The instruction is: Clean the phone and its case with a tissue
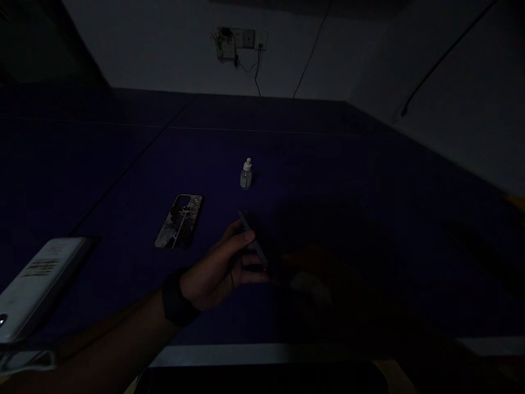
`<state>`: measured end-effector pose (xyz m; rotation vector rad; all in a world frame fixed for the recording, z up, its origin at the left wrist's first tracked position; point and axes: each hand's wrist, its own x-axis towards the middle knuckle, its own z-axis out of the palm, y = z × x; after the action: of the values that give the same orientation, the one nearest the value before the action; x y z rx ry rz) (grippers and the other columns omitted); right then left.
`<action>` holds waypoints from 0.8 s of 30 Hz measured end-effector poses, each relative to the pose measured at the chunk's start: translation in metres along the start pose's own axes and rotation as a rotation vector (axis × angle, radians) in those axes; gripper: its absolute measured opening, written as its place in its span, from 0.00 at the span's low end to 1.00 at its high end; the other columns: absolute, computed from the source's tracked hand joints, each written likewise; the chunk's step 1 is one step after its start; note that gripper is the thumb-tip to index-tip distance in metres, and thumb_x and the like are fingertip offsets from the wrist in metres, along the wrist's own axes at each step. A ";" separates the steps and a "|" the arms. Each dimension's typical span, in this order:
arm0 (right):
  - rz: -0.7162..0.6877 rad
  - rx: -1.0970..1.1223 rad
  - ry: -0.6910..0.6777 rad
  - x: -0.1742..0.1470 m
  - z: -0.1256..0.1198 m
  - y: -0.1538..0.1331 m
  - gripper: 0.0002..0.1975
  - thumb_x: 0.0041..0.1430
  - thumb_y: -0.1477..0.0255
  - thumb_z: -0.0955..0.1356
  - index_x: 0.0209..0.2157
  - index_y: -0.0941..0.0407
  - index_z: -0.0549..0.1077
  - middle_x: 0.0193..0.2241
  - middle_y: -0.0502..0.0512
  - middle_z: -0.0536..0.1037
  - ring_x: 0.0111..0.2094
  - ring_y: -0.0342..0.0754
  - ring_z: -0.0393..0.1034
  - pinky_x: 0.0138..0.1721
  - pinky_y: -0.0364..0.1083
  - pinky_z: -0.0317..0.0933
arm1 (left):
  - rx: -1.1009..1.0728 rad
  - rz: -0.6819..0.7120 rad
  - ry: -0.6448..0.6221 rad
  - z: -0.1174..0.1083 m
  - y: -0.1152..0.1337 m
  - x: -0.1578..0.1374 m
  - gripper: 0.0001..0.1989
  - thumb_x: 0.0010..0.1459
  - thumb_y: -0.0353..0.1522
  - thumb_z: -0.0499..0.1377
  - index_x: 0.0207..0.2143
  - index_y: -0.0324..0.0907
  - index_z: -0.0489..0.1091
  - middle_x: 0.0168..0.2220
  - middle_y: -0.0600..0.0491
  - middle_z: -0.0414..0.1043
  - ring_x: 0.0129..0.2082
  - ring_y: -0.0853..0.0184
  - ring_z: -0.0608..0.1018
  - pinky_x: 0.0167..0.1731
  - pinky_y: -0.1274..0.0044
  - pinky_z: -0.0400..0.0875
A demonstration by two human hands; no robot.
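Note:
My left hand [223,268], with a dark band on its wrist, holds a thin dark phone [259,250] by its edges, thumb on the near side and fingers behind. The phone is tilted and seen almost edge-on. My right hand [324,268] is close to the phone's right side, deep in shadow. A pale, soft-looking thing [311,288] shows at that hand; its kind is too dark to make out. Left of my hands lies a patterned phone case [179,221] with a camera cut-out. Beyond the phone, a small clear dropper bottle [246,176] with a white top stands upright.
A thick white block like a power bank [45,282] lies at the left, with a white cable [30,358] below it. The dark purple table [348,158] has a pale front edge. Sockets with cords [241,41] are on the back wall. The light is very dim.

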<state>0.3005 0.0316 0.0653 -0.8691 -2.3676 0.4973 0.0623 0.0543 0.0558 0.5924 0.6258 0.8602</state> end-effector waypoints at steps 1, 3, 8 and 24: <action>-0.023 -0.032 -0.030 0.005 -0.002 0.000 0.36 0.61 0.61 0.72 0.67 0.46 0.57 0.53 0.60 0.76 0.51 0.58 0.74 0.46 0.54 0.73 | -0.019 -0.028 -0.016 0.001 0.001 -0.001 0.22 0.61 0.39 0.66 0.53 0.47 0.62 0.47 0.51 0.72 0.39 0.66 0.80 0.37 0.72 0.82; -0.089 -0.044 -0.118 0.017 -0.006 0.002 0.43 0.56 0.60 0.76 0.68 0.45 0.55 0.56 0.60 0.73 0.52 0.57 0.73 0.46 0.53 0.73 | -0.042 -0.073 -0.044 0.002 0.002 -0.002 0.20 0.60 0.40 0.68 0.48 0.45 0.64 0.44 0.51 0.72 0.36 0.67 0.80 0.34 0.74 0.82; -0.208 -0.047 -0.117 0.042 -0.011 0.005 0.33 0.59 0.69 0.73 0.64 0.47 0.62 0.63 0.61 0.67 0.60 0.56 0.68 0.54 0.53 0.68 | 0.004 -0.093 -0.095 0.002 0.001 -0.004 0.18 0.62 0.40 0.66 0.50 0.46 0.65 0.43 0.52 0.72 0.36 0.67 0.79 0.34 0.73 0.81; 0.103 0.307 0.143 0.073 -0.001 0.024 0.38 0.43 0.57 0.80 0.55 0.51 0.70 0.47 0.58 0.81 0.45 0.58 0.78 0.46 0.55 0.72 | 1.124 0.620 -0.048 -0.026 0.011 0.008 0.55 0.43 0.46 0.77 0.69 0.52 0.55 0.66 0.43 0.60 0.65 0.45 0.63 0.65 0.51 0.54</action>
<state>0.2667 0.0979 0.0817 -0.8551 -2.0557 0.7888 0.0424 0.0722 0.0441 1.8884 0.8808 1.0131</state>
